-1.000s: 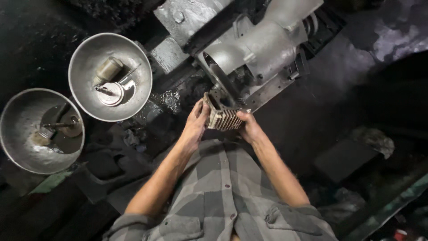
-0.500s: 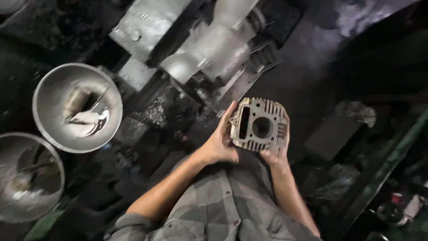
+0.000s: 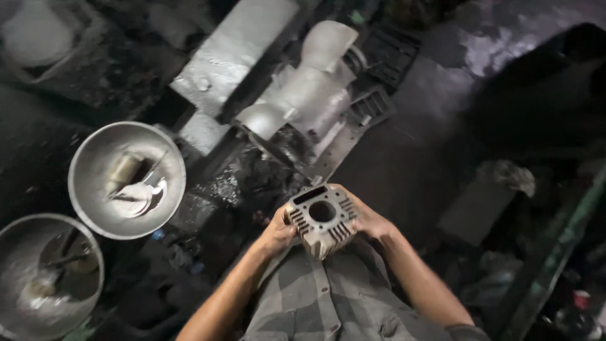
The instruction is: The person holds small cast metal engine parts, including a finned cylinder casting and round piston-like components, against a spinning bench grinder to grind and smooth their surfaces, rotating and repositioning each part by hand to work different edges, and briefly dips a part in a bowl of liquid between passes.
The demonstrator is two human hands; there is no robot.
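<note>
A grey finned metal engine cylinder block (image 3: 320,220) with a round bore in its middle is held in front of my chest, its open face turned up toward the camera. My left hand (image 3: 276,233) grips its left side and my right hand (image 3: 368,219) wraps around its right side. Both forearms reach up from a grey checked shirt at the bottom of the view.
A silvery engine casing (image 3: 302,107) lies on the dark greasy floor ahead. Two round metal bowls, the upper bowl (image 3: 88,165) and the lower bowl (image 3: 19,246), hold small parts at the left. A flat metal plate (image 3: 227,57) lies at the top, a dark block (image 3: 473,211) and a rag (image 3: 508,173) at the right.
The cylinder block was first held edge-on near the engine casing; it has been drawn back toward my chest and turned so its bore faces up. Both hands kept hold of it.
</note>
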